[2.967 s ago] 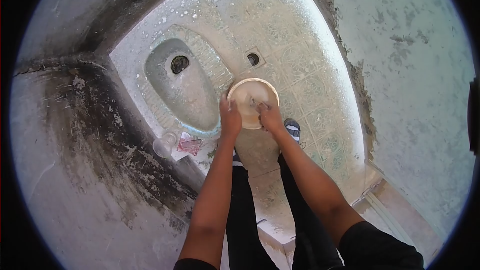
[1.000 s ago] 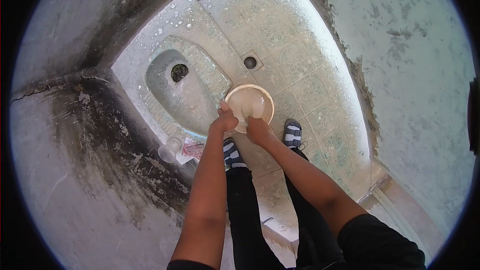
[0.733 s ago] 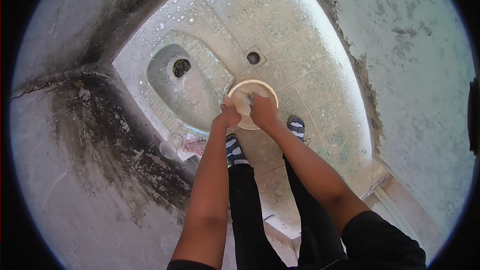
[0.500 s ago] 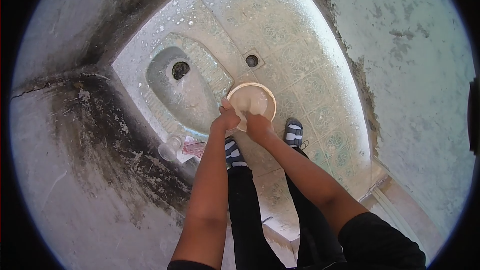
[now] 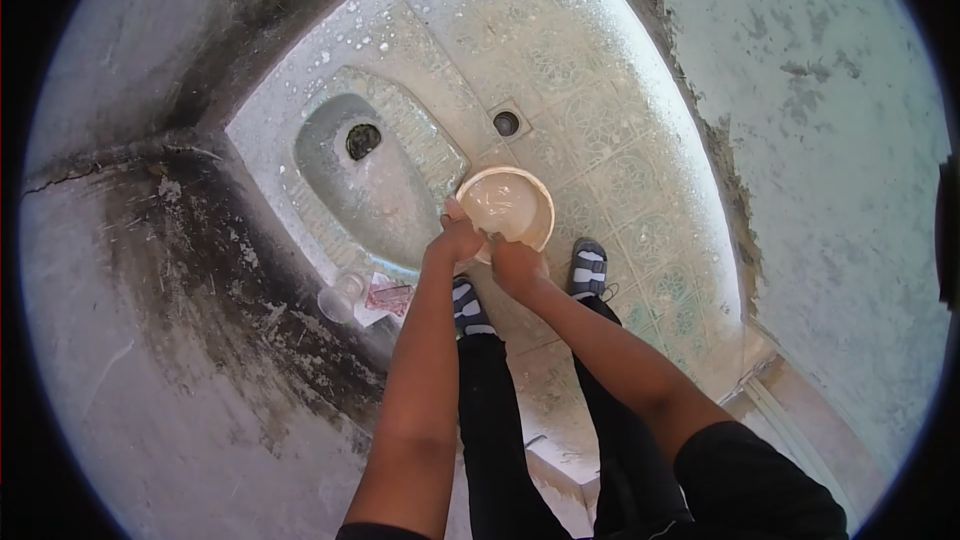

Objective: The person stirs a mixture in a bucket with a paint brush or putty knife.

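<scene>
A round pale-orange bucket (image 5: 549, 202) holding cloudy water stands on the tiled floor, right beside the squat toilet (image 5: 375, 180). At the bucket's near left rim my left hand (image 5: 459, 237) is closed, and it appears to grip that edge. My right hand (image 5: 519, 266) is closed over the near rim with its knuckles up. Its fingertips are close to my left hand, and whatever they hold is hidden. Light ripples show on the water's surface.
A floor drain (image 5: 506, 123) lies beyond the bucket. A clear plastic cup (image 5: 342, 298) and a red-and-white packet (image 5: 388, 295) sit by the stained wall at left. My strapped sandals (image 5: 588, 268) are close to the bucket. A rough plastered wall (image 5: 790, 120) runs along the right.
My right hand has drawn back from inside the bucket toward its near rim, so more water shows. My left hand has stayed nearly in place.
</scene>
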Action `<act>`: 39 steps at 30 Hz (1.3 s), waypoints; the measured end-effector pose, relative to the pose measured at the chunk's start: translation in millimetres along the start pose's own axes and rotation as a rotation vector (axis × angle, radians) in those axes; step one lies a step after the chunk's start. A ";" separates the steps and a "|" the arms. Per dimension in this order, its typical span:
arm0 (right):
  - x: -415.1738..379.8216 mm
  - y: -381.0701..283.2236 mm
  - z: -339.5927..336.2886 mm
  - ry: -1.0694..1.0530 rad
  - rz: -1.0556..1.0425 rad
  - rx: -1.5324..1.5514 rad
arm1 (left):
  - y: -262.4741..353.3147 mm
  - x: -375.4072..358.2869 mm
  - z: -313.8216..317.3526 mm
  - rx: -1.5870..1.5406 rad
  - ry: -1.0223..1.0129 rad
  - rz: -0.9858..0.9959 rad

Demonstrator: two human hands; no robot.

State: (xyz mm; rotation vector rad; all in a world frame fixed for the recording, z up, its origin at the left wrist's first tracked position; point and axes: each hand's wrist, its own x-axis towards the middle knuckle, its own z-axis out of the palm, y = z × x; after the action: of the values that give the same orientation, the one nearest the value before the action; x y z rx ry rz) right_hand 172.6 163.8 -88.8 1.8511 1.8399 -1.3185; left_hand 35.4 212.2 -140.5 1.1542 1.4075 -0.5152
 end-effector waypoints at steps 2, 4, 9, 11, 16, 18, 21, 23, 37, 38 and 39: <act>9.4 -2.6 4.4 0.062 -0.111 -0.059 | 4.9 -8.5 -5.0 -0.010 0.031 -0.031; 21.0 -2.6 -14.1 0.097 -0.120 -0.064 | 5.0 -6.8 -6.5 -0.143 0.011 -0.046; 29.5 9.1 -47.7 0.140 -0.119 -0.244 | 4.6 -2.5 -8.9 -0.014 -0.042 -0.023; 20.2 14.3 -44.1 0.104 0.060 -0.215 | 3.4 -2.2 -9.7 0.066 -0.129 -0.035; 13.5 34.4 18.1 0.264 -0.043 0.113 | -2.3 4.0 -6.9 0.017 -0.087 0.010; 26.3 33.6 35.0 0.476 -0.063 0.340 | 0.4 3.2 -6.6 0.018 -0.071 0.006; 17.9 33.2 30.6 0.503 -0.041 0.374 | -3.7 6.9 -6.0 0.005 -0.072 -0.001; 4.1 23.4 12.3 0.529 -0.013 0.404 | -8.4 11.2 -3.1 -0.009 -0.088 0.001; 33.7 16.0 18.2 0.168 0.052 0.093 | 4.6 -8.2 -9.8 -0.092 -0.029 -0.015; 27.7 17.5 26.9 0.296 -0.037 0.123 | 3.5 -4.6 -8.7 -0.093 -0.030 -0.012; 23.4 15.8 25.5 0.423 -0.128 0.151 | 1.5 0.6 -7.7 -0.019 -0.060 -0.012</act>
State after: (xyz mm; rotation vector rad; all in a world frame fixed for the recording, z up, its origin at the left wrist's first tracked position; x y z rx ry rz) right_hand 171.4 159.1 -126.5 2.2680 2.1426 -1.2029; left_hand 33.1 219.5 -139.0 1.1071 1.3656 -0.5403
